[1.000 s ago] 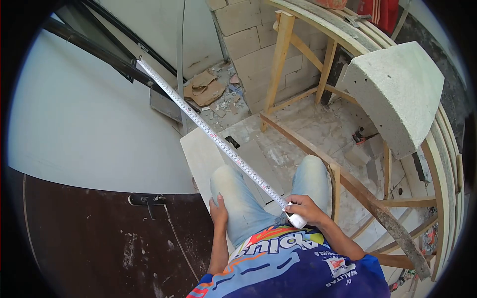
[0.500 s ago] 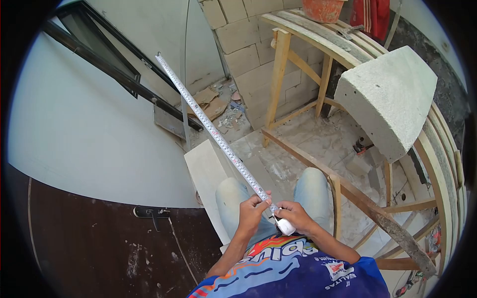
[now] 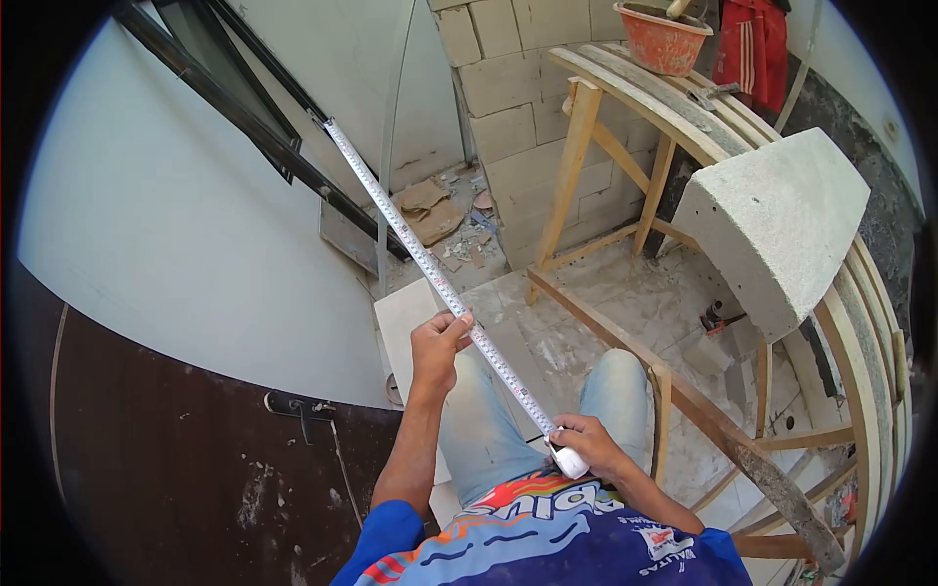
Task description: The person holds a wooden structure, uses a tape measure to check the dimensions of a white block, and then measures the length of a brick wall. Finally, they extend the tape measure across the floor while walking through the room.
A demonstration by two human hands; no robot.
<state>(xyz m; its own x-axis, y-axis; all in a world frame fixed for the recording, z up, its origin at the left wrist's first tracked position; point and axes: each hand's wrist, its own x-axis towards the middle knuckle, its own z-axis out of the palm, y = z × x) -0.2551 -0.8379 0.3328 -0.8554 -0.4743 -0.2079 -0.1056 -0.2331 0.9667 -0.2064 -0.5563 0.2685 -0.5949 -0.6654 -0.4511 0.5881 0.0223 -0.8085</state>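
Observation:
A tape measure's white blade (image 3: 410,239) is drawn out in a straight diagonal from my lap toward the upper left. Its white case (image 3: 570,463) is held in my right hand (image 3: 586,441), low over my thighs. My left hand (image 3: 441,350) pinches the blade partway along, above my left knee. The blade's far end lies in front of a dark metal frame (image 3: 274,151); whether they touch cannot be told. Beside my left leg is a pale block (image 3: 401,311).
A curved wooden frame (image 3: 845,322) arcs along the right, bearing a large pale block (image 3: 772,220), a hammer and a red bucket (image 3: 664,41). A wooden plank (image 3: 684,396) slants across the right. Rubble lies on the floor, with a drill (image 3: 716,318) farther right.
My left hand has moved up and forward along the blade, away from the case. My right hand stays on the case. The whole view has shifted slightly.

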